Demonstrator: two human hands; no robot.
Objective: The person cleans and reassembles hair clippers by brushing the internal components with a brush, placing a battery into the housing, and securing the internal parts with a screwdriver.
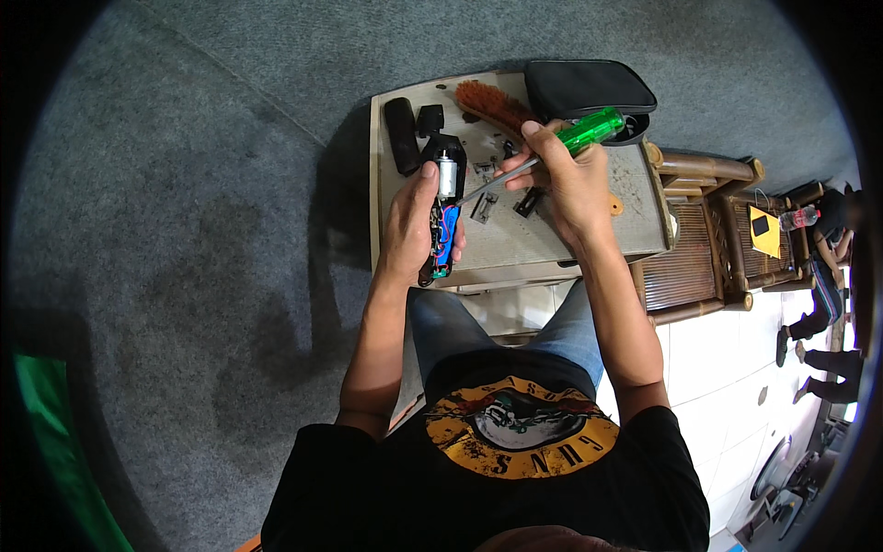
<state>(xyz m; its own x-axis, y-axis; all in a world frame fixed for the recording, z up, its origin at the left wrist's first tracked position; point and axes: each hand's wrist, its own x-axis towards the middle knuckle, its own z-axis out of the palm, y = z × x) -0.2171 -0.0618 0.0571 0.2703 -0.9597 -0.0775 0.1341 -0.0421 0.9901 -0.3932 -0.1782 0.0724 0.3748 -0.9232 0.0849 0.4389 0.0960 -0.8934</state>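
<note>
My left hand [409, 225] is wrapped round an opened hair clipper [448, 253], held upright above the small table. Its insides show: a silver motor [447, 177] near the top, a blue battery [449, 225] below it, red wires and a bit of green circuit board at the bottom. In my right hand [578, 189] is a screwdriver with a clear green handle [593, 131]. The metal shaft slants down to the left, and its tip is at the wires beside the battery; whether it touches them I cannot tell.
On the table [552, 244] lie a long black cover [401, 136], a brown-bristled brush [497, 106], a black zip case [589, 87], several small clipper parts [485, 207] and an orange piece [615, 204]. Bamboo furniture [681, 253] stands at the right, with people beyond.
</note>
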